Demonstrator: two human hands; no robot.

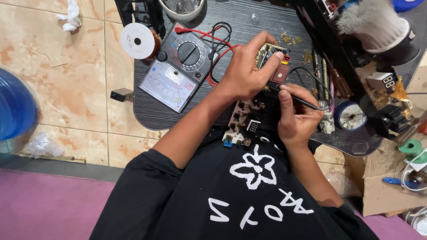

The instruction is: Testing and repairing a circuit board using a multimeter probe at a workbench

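Note:
My left hand grips a small circuit board with coloured parts, holding it up on the dark table. My right hand holds a black test probe like a pen, its tip against the board. Just below both hands lies a brown circuit board with a small digit display. An analog multimeter with a round dial and red and black leads lies to the left of my left hand.
A spool of copper wire sits at the table's left corner, a white bowl behind the meter. A solder roll, tools and a white brush crowd the right. A cardboard box and blue container stand on the floor.

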